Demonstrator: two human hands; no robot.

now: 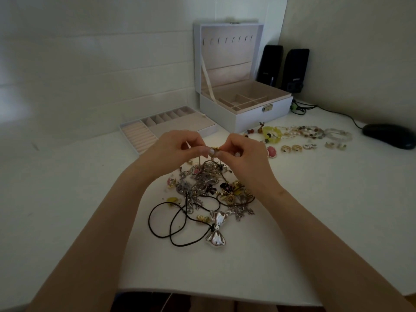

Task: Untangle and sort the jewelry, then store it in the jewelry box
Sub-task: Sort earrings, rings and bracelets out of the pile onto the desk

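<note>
A tangled heap of jewelry (202, 188) lies on the white table, with black cords and a silver bow pendant (216, 228) at its near side. Above the heap my left hand (180, 147) and my right hand (245, 154) pinch a small gold piece (215, 149) between their fingertips, and a thin chain hangs from it toward the heap. The white jewelry box (245, 113) stands open at the back, its lid upright. Its removed tray (202, 130) with ring rolls lies to the left of the box.
Sorted bracelets (315, 131) and earrings (310, 147) lie in rows on the right. Behind them stand two black speakers (283, 66), with a black mouse (391, 135) and its cable at the far right. The table's front edge runs just below the heap.
</note>
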